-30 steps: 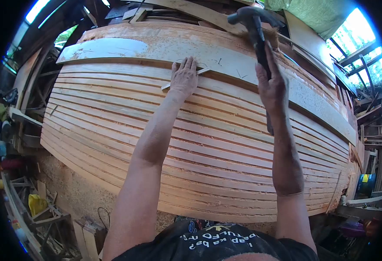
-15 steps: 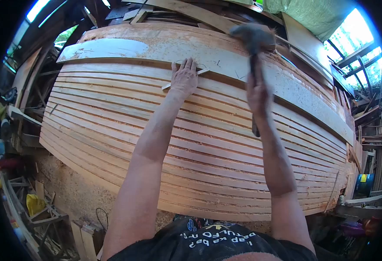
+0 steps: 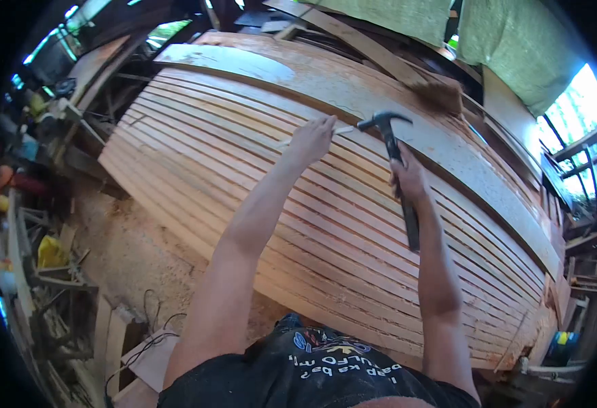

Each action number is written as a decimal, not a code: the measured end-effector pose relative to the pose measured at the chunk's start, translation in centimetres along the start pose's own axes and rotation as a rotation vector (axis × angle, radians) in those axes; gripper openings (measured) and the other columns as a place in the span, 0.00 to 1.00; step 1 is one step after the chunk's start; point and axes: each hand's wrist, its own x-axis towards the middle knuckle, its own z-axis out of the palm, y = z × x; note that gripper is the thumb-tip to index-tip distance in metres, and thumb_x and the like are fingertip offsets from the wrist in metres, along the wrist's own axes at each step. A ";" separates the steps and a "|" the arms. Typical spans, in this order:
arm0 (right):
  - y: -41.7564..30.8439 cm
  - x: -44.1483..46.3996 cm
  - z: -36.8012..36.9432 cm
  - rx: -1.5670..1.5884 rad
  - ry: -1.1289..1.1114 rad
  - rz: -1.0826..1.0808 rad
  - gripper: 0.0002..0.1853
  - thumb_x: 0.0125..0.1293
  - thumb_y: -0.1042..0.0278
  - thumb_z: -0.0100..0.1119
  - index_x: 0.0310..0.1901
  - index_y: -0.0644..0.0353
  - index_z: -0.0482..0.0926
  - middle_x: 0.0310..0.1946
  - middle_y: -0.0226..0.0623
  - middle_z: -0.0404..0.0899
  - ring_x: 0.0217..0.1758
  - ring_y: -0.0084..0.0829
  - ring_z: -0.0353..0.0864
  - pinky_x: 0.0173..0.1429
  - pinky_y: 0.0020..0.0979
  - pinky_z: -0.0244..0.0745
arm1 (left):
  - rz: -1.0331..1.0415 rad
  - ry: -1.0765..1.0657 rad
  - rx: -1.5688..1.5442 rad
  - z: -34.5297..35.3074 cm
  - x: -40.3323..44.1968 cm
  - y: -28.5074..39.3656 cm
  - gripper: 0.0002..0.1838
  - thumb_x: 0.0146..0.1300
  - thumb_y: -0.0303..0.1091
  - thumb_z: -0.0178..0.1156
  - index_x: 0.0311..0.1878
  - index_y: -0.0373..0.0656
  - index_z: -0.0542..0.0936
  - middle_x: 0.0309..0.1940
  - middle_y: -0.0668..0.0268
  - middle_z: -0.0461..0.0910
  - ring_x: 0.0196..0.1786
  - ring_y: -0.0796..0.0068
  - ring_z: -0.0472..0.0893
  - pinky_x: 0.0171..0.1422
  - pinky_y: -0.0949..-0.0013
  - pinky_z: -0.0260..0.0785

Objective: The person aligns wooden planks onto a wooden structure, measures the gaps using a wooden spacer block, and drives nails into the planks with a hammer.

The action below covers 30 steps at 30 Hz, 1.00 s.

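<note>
A claw hammer is in my right hand, its fingers wrapped round the dark handle. The striking face points left, right by the end of a thin pale wooden stick; I cannot tell whether they touch. My left hand is closed round the middle of this stick, whose other end shows left of the wrist. Both hands are over a broad wooden panel with long parallel grooves. Just beyond them, a long flat board lies across the panel.
Sawdust covers the ground at the left. A plank and a brush-like brown clump are at the far side. Scrap wood and a cable lie at lower left. A greenish cloth hangs at upper right.
My left hand has gone from lying flat over the stick to gripping it. The hammer, blurred and farther away before, has come nearer me and close to the stick's end. The view has turned.
</note>
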 end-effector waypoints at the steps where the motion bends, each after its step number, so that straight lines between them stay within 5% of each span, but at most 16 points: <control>1: 0.9 -1.9 1.4 0.200 -0.062 0.019 0.30 0.72 0.62 0.53 0.73 0.48 0.58 0.20 0.30 0.72 0.15 0.21 0.72 0.18 0.27 0.70 | -0.043 0.085 0.004 -2.6 -3.8 -0.4 0.19 0.69 0.33 0.47 0.62 0.48 0.73 0.59 0.59 0.76 0.54 0.54 0.80 0.55 0.50 0.73; 3: 1.4 -5.4 4.4 0.423 -0.139 0.078 0.28 0.71 0.66 0.52 0.71 0.47 0.60 0.19 0.30 0.72 0.15 0.22 0.72 0.17 0.27 0.70 | -0.286 0.153 -0.006 -7.7 -12.5 -2.6 0.18 0.69 0.32 0.49 0.60 0.46 0.76 0.58 0.59 0.78 0.49 0.54 0.82 0.49 0.53 0.76; 4: 1.8 -6.2 5.9 0.501 -0.206 0.081 0.29 0.70 0.67 0.53 0.72 0.46 0.59 0.19 0.30 0.71 0.15 0.22 0.72 0.17 0.26 0.70 | -0.235 0.189 0.170 -9.3 -18.3 -5.4 0.18 0.69 0.33 0.50 0.60 0.44 0.76 0.59 0.56 0.77 0.53 0.53 0.81 0.54 0.56 0.74; 6: 2.1 -5.9 9.3 0.507 -0.289 0.065 0.31 0.69 0.68 0.55 0.72 0.50 0.57 0.21 0.31 0.72 0.15 0.23 0.72 0.17 0.27 0.70 | -0.756 0.313 -0.024 -14.0 -29.2 -6.5 0.24 0.69 0.40 0.54 0.65 0.39 0.69 0.59 0.48 0.76 0.61 0.47 0.75 0.66 0.57 0.66; 8: 1.2 -5.5 12.7 0.516 -0.301 0.034 0.34 0.67 0.69 0.57 0.73 0.53 0.55 0.23 0.32 0.73 0.16 0.24 0.73 0.18 0.27 0.71 | -0.931 0.384 0.003 -14.9 -44.5 -12.0 0.24 0.69 0.40 0.50 0.63 0.34 0.69 0.53 0.42 0.76 0.55 0.43 0.77 0.58 0.53 0.69; 9: 0.5 -5.6 14.4 0.523 -0.270 0.017 0.36 0.66 0.70 0.58 0.73 0.55 0.53 0.24 0.33 0.73 0.17 0.24 0.73 0.18 0.28 0.72 | -1.194 0.183 0.084 -16.3 -51.1 -11.4 0.27 0.67 0.44 0.55 0.63 0.36 0.69 0.57 0.37 0.73 0.60 0.40 0.73 0.60 0.49 0.67; 11: 0.5 -4.4 17.4 0.561 -0.297 -0.029 0.43 0.62 0.71 0.60 0.75 0.64 0.46 0.28 0.36 0.73 0.22 0.26 0.76 0.22 0.29 0.74 | -1.471 0.111 0.155 -13.9 -66.6 -11.3 0.19 0.61 0.38 0.54 0.49 0.32 0.77 0.39 0.42 0.80 0.44 0.38 0.79 0.47 0.50 0.71; 14: -0.7 -3.6 20.9 0.313 -0.132 -0.140 0.25 0.61 0.69 0.60 0.58 0.61 0.64 0.28 0.33 0.72 0.24 0.25 0.75 0.26 0.27 0.73 | -1.720 -0.101 -0.018 -9.3 -78.4 -4.6 0.18 0.62 0.38 0.54 0.48 0.33 0.78 0.37 0.45 0.80 0.41 0.42 0.80 0.45 0.51 0.72; 15: 1.0 -2.2 22.6 0.236 -0.064 -0.168 0.33 0.59 0.67 0.62 0.65 0.63 0.61 0.29 0.34 0.71 0.29 0.27 0.76 0.29 0.27 0.73 | -1.767 -0.152 -0.104 -7.3 -80.6 -2.7 0.17 0.63 0.38 0.54 0.47 0.34 0.78 0.36 0.46 0.80 0.40 0.43 0.80 0.45 0.51 0.72; 18: 2.4 -1.8 24.2 -0.130 0.032 -0.200 0.48 0.60 0.61 0.61 0.74 0.71 0.45 0.53 0.55 0.74 0.51 0.43 0.77 0.58 0.36 0.72 | -1.844 -0.264 -0.365 -2.0 -83.4 0.4 0.16 0.64 0.38 0.53 0.45 0.35 0.79 0.34 0.48 0.80 0.37 0.47 0.80 0.43 0.52 0.72; 20: 4.3 -0.8 24.1 -0.001 -0.005 -0.226 0.47 0.60 0.60 0.62 0.74 0.71 0.48 0.58 0.56 0.72 0.56 0.47 0.75 0.64 0.38 0.67 | -1.856 -0.290 -0.486 -0.3 -83.8 0.5 0.15 0.65 0.38 0.53 0.44 0.35 0.79 0.32 0.50 0.81 0.35 0.50 0.80 0.41 0.53 0.72; 22: 8.1 1.8 24.5 -0.042 0.116 -0.372 0.44 0.61 0.61 0.61 0.74 0.69 0.51 0.56 0.50 0.72 0.52 0.40 0.76 0.61 0.33 0.69 | -1.853 -0.283 -0.568 -0.1 -84.4 -0.3 0.14 0.66 0.38 0.52 0.43 0.36 0.80 0.31 0.51 0.81 0.33 0.53 0.80 0.40 0.54 0.72; 24: 1.7 -2.1 23.9 0.022 0.069 -0.194 0.40 0.63 0.63 0.60 0.73 0.68 0.55 0.48 0.41 0.74 0.44 0.30 0.75 0.52 0.28 0.72 | -1.837 -0.276 -0.593 -0.6 -85.7 -2.6 0.14 0.67 0.38 0.52 0.41 0.37 0.80 0.29 0.53 0.81 0.31 0.55 0.80 0.39 0.55 0.73; 27: 2.1 -0.9 23.5 0.062 0.072 -0.172 0.35 0.65 0.64 0.60 0.71 0.65 0.60 0.40 0.31 0.71 0.35 0.22 0.69 0.40 0.25 0.70 | -1.758 -0.337 -0.508 -2.0 -88.3 -10.6 0.14 0.68 0.38 0.51 0.39 0.38 0.81 0.27 0.55 0.81 0.28 0.59 0.80 0.37 0.56 0.73; 29: -0.6 -3.1 24.0 -0.001 0.113 -0.073 0.33 0.66 0.61 0.60 0.70 0.63 0.63 0.40 0.28 0.73 0.33 0.19 0.68 0.37 0.23 0.69 | -1.721 -0.223 -0.413 -3.4 -90.2 -18.0 0.14 0.69 0.38 0.51 0.38 0.39 0.81 0.25 0.57 0.81 0.26 0.62 0.80 0.35 0.57 0.73; 30: 2.3 -0.9 24.1 0.068 0.194 -0.158 0.33 0.67 0.60 0.61 0.71 0.61 0.64 0.39 0.27 0.74 0.32 0.16 0.67 0.35 0.20 0.67 | -1.703 0.045 -0.428 -6.3 -87.3 -20.7 0.14 0.69 0.38 0.50 0.39 0.39 0.81 0.25 0.58 0.80 0.25 0.65 0.80 0.33 0.59 0.73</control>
